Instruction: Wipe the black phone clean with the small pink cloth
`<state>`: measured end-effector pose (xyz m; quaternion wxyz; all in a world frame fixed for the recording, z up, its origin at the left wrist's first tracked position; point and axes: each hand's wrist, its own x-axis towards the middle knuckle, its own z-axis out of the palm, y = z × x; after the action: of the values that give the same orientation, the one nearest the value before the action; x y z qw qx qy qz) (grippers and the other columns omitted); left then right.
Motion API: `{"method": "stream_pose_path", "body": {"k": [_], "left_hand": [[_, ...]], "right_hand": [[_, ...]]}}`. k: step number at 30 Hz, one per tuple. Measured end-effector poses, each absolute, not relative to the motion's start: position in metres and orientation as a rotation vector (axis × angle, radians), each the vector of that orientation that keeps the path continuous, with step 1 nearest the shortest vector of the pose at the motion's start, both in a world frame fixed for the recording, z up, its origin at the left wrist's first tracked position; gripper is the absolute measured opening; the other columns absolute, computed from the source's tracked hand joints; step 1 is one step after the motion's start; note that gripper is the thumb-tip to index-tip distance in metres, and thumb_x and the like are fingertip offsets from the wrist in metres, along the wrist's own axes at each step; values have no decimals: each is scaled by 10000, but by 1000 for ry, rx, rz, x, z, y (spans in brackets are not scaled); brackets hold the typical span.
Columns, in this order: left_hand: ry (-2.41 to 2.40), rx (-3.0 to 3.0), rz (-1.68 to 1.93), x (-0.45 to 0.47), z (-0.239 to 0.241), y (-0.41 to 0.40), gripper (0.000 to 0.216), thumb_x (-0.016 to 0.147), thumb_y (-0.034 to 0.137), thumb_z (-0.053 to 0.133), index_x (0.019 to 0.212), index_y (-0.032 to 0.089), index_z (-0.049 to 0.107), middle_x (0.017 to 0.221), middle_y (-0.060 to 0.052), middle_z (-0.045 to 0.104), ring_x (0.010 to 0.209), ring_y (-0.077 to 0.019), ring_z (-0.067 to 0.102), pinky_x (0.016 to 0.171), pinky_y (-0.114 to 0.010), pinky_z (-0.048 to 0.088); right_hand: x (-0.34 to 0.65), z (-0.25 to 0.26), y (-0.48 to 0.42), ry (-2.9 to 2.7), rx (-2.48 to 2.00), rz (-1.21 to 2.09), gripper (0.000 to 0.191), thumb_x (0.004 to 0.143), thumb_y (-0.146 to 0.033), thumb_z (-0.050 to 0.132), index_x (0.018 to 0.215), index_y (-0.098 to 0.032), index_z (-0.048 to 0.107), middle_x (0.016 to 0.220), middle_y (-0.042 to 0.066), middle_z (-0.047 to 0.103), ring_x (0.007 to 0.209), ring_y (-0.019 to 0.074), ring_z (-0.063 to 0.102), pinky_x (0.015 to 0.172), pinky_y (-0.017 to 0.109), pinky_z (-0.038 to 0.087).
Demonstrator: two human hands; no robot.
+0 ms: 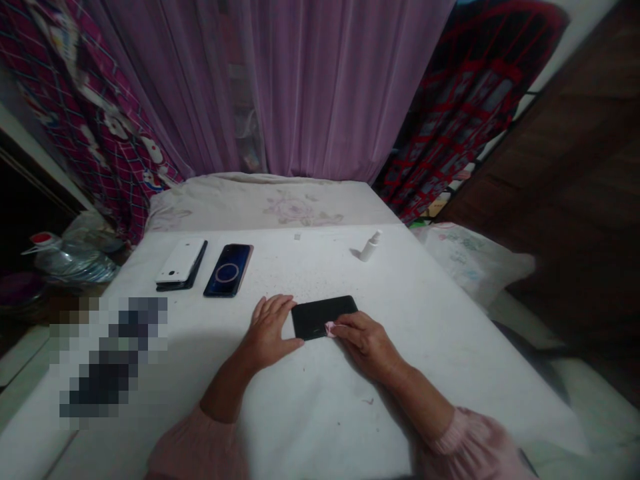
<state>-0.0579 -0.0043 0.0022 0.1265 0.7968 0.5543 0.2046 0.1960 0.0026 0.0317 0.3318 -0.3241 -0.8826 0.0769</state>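
Speckled white surface (300,280) under a purple sheer curtain (320,80), and at its middle lies a black phone (324,317), flat and slightly angled, nearer the person than the other objects. A small wad of pink cloth (330,329) sits against its lower edge, pinched in the fingers (345,325) of the right hand (367,343), which is bunched together and presses the cloth onto the phone. The left hand (270,331) lies open beside the phone's left end, fingers spread on the surface, its thumb tip just by the phone's lower-left corner; whether it touches is hard to tell. Pink sleeves (195,447) cover both forearms up to the wrists.

Farther up, a white phone (181,261) rests on a dark phone (173,287), and just beside that pair lies a dark phone with a glowing ring on its blue screen (228,270). A small white spray bottle (371,247) lies toward the far right — a tiny pale square (297,237) sits near the far edge. Beyond, a flowered cushion (265,203) meets the curtain; a pixelated patch (107,353) hides part of the left side.
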Motion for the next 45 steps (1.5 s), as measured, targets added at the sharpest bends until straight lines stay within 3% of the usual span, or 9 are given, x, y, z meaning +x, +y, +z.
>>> {"method": "stream_pose_path", "body": {"k": [7,16,22,28,37,45], "left_hand": [[1603,2374,638,-59,-2,-5,629,773,390,670,1349,242,467,1415,-104,529,1343,-281,438,1174,-546,201],[1602,2378,563,-64,-2,-4,656,777,406,660,1379,237,462,1443,-109,507,1358,-297,423,1170,-551,210],[1636,2455,535,-42,3,-11,816,831,491,610,1516,220,262,1542,-135,372,1441,-342,277,1170,-593,126],[1615,2578,498,-22,7,-12,513,952,370,482,1449,262,412,1523,-93,416,1423,-306,331,1164,-583,188],[1618,2608,452,-22,12,-11,501,955,355,476,1433,210,441,1504,-117,438,1397,-332,371,1134,-619,247],[1678,2646,468,-20,9,-14,486,955,346,475,1423,217,454,1480,-106,473,1385,-317,390,1139,-604,238]], "right_hand": [[158,30,3,-2362,-774,232,184,948,-198,563,1035,-224,722,949,81,718,808,163,630,685,275,525],[245,24,6,-2204,-1020,190,216,957,-237,546,1060,-277,732,947,72,722,819,171,677,681,287,578],[238,24,-5,-2170,-1008,252,222,958,-239,541,1075,-277,726,941,74,718,821,169,679,680,283,583],[238,26,-5,-2169,-978,304,237,948,-190,544,1096,-266,713,952,70,716,832,159,677,702,276,581],[228,7,52,-2091,-1142,140,232,938,-185,534,1002,-235,751,908,72,731,808,183,682,697,311,583],[237,17,-10,-2065,-1093,239,259,935,-186,553,1108,-287,716,938,57,722,826,153,686,695,263,581]]}}
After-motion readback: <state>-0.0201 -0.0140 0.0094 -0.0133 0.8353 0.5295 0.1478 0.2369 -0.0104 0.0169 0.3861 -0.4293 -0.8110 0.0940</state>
